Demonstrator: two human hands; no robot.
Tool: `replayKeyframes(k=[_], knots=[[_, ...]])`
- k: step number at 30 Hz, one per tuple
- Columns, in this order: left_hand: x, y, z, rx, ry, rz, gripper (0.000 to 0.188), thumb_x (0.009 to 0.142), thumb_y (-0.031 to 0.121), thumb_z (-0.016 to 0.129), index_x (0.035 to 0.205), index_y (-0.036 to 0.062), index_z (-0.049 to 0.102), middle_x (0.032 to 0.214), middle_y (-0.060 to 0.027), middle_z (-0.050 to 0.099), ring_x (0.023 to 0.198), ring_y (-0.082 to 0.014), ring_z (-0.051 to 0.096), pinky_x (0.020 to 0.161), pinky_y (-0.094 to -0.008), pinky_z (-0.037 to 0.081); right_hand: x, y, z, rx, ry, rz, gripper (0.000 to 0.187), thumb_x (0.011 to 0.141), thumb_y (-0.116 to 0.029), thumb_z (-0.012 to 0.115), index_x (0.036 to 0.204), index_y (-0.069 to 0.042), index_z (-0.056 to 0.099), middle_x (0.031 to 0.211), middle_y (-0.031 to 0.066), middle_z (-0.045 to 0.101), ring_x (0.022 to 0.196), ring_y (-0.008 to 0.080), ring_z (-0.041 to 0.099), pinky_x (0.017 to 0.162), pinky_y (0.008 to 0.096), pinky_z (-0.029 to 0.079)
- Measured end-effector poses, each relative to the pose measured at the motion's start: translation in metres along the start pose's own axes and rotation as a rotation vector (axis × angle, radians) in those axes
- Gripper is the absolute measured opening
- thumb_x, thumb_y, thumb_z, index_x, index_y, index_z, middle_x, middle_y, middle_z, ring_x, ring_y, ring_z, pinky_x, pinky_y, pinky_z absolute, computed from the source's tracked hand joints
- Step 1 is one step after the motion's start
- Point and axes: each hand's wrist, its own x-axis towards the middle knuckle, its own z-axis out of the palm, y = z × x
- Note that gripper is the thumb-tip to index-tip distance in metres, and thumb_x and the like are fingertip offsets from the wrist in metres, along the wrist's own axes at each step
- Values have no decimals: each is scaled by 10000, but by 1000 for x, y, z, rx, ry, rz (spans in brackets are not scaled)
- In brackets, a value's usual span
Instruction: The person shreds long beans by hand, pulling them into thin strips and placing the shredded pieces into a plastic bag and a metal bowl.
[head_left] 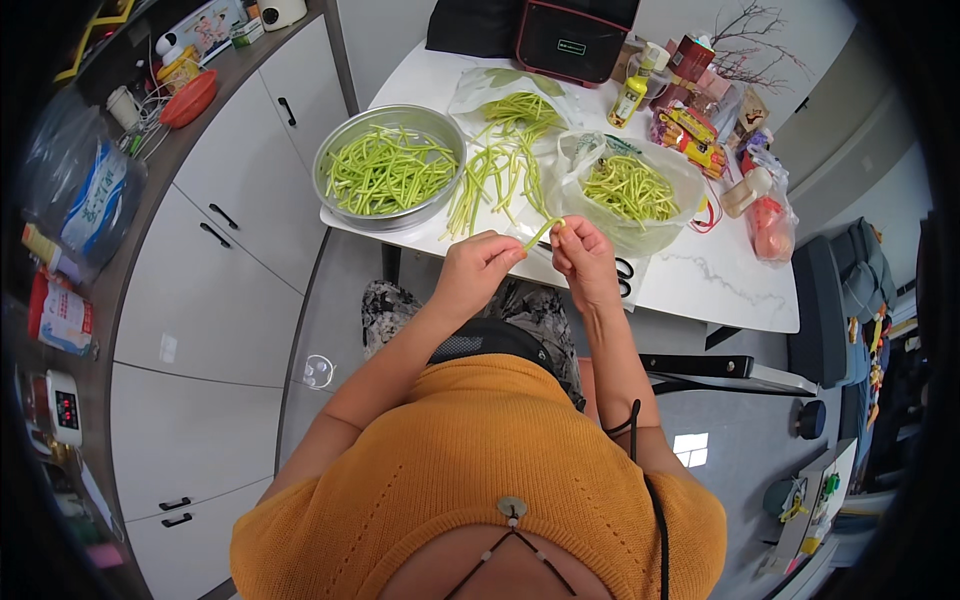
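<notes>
Over the table's front edge, my left hand (478, 272) and my right hand (588, 262) pinch a thin green vegetable stem (541, 234) between them, one at each end. Ahead of my hands, loose long stems (495, 185) lie on the white table. More of them spill from an opened clear plastic bag (468, 92) behind. To the left, a round metal basin (443, 207) holds many short green pieces (385, 172). On the right, a whitish plastic bag (655, 232) stands open with short green pieces (630, 190) inside. Black scissor handles (624, 278) show beside my right hand.
Along the table's back are a black case (570, 45), a yellow bottle (628, 100) and packaged food (690, 135). A bag with reddish round things (772, 230) sits at the right edge. White cabinets (205, 290) curve along the left. A black chair part (697, 366) is at my right.
</notes>
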Motion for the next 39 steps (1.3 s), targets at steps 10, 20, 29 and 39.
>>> replayKeyframes(k=[10,20,29,39], knots=[[-5,-6,3,-33,-18,-75,124,835,101,565,840,2,640,672,-3,544,524,-52,459,481,-195,362,-2,-8,3,70,-87,99,352,835,-231,616,1100,-12,544,773,10,543,525,47,378,463,174,295],[-9,-7,5,-45,-35,-114,130,838,115,566,855,8,638,662,8,557,523,-42,457,485,-189,367,-3,-4,0,-103,5,45,233,839,-115,595,1037,5,609,730,-15,533,548,40,377,484,180,304],[-9,-9,6,-244,-73,-317,135,861,114,542,876,9,625,663,4,551,522,-38,455,484,-163,364,-1,-4,7,-205,93,-29,251,818,-81,611,1052,4,580,698,-31,522,529,27,377,461,172,290],[-8,-16,5,-322,53,-377,139,868,124,538,878,1,601,658,-1,531,503,-37,435,468,-154,343,-6,4,9,-634,131,-131,124,770,-56,653,881,-8,624,719,-11,580,563,44,452,512,177,365]])
